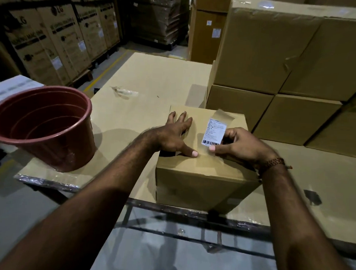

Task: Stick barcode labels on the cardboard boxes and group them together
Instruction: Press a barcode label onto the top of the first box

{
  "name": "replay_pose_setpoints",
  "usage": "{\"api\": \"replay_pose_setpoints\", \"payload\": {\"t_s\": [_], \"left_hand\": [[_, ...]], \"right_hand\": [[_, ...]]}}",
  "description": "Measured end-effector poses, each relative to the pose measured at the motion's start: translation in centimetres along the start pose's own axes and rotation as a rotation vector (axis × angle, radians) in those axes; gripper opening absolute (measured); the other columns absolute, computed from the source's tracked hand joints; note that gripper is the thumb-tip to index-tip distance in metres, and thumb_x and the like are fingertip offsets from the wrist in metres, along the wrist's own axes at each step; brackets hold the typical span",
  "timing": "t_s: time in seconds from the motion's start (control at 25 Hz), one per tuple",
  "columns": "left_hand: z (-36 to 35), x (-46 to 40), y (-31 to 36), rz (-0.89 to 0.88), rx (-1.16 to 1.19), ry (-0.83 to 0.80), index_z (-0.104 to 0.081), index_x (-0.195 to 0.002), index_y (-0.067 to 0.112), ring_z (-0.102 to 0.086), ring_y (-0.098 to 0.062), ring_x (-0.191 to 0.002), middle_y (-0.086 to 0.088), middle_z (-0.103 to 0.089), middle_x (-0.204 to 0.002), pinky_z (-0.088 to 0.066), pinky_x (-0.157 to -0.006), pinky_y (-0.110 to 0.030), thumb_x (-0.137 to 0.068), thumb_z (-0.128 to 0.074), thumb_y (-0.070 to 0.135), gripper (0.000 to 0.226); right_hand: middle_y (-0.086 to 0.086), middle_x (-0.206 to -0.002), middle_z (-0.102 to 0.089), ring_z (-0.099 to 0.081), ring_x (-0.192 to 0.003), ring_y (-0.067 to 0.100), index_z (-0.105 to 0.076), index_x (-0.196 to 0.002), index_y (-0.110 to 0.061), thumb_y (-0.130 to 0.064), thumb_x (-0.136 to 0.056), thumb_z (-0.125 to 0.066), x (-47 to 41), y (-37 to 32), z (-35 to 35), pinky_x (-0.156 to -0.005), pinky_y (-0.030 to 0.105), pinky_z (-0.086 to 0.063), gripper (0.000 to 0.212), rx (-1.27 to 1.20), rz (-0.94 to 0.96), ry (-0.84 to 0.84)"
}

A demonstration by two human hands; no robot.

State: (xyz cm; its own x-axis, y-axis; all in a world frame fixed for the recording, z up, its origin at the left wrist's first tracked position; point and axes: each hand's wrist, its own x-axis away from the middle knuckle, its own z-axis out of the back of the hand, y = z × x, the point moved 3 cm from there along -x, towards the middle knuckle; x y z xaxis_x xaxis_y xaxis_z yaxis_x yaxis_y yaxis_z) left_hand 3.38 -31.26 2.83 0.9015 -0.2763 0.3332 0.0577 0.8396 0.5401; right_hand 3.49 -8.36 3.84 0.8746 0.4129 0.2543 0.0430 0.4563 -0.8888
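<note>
A small cardboard box [201,177] sits at the near edge of a cardboard-covered table [147,77]. My left hand [173,136] lies flat on the box's top, fingers spread, thumb pressing near the tape seam. My right hand [240,144] pinches a white barcode label [214,132] by its lower right edge and holds it over the box's top. Whether the label touches the cardboard I cannot tell. Behind and to the right stands a stack of several plain cardboard boxes [280,57].
A red-brown plastic bucket [43,125] stands on the table's left side, with nothing visible inside. Printed cartons on pallets [61,31] line the far left. A metal frame [189,216] edges the table near me, with grey floor below.
</note>
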Motion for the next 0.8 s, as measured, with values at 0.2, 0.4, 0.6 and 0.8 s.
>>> {"api": "replay_pose_setpoints", "payload": {"t_s": [0.2, 0.4, 0.6, 0.8], "left_hand": [[0.6, 0.4, 1.0, 0.050, -0.115, -0.028, 0.004, -0.170, 0.026, 0.027, -0.027, -0.160, 0.004, 0.021, -0.176, -0.001, -0.130, -0.061, -0.080, -0.082, 0.061, 0.129], [0.6, 1.8, 0.9, 0.058, -0.134, 0.095, -0.019, -0.170, 0.027, 0.002, -0.023, -0.165, 0.004, -0.001, -0.179, -0.014, -0.131, -0.053, -0.079, -0.081, 0.065, 0.116], [-0.4, 4.8, 1.3, 0.035, 0.017, 0.437, -0.070, -0.136, 0.034, -0.060, -0.014, -0.136, 0.012, -0.067, -0.143, -0.001, -0.128, -0.063, -0.095, -0.072, 0.050, 0.044], [0.5, 7.5, 0.1, 0.052, 0.766, 0.685, -0.083, -0.089, 0.014, -0.066, -0.016, -0.078, -0.006, -0.077, -0.083, -0.058, -0.077, -0.022, -0.096, -0.072, 0.047, 0.036]], "right_hand": [[-0.007, -0.113, -0.082, -0.077, -0.104, 0.005, -0.079, -0.116, -0.017, -0.006, -0.093, -0.079, 0.5, -0.5, 0.0, -0.079, 0.012, -0.056, 0.026, -0.133, 0.026, -0.057], [-0.001, -0.115, -0.082, -0.076, -0.112, 0.018, -0.080, -0.113, -0.017, -0.006, -0.096, -0.076, 0.5, -0.5, -0.6, -0.099, 0.027, -0.059, 0.021, -0.158, 0.071, -0.042], [0.020, -0.110, -0.080, -0.064, -0.088, 0.026, -0.080, -0.110, -0.013, -0.006, -0.105, -0.060, 0.4, -1.4, -1.8, -0.081, 0.038, -0.051, 0.022, -0.256, 0.014, -0.015], [0.014, -0.082, -0.067, -0.054, -0.071, 0.030, -0.076, -0.108, 0.000, -0.003, -0.104, -0.053, -0.2, -3.5, -5.6, -0.070, 0.043, -0.051, 0.023, -0.255, 0.049, -0.044]]}}
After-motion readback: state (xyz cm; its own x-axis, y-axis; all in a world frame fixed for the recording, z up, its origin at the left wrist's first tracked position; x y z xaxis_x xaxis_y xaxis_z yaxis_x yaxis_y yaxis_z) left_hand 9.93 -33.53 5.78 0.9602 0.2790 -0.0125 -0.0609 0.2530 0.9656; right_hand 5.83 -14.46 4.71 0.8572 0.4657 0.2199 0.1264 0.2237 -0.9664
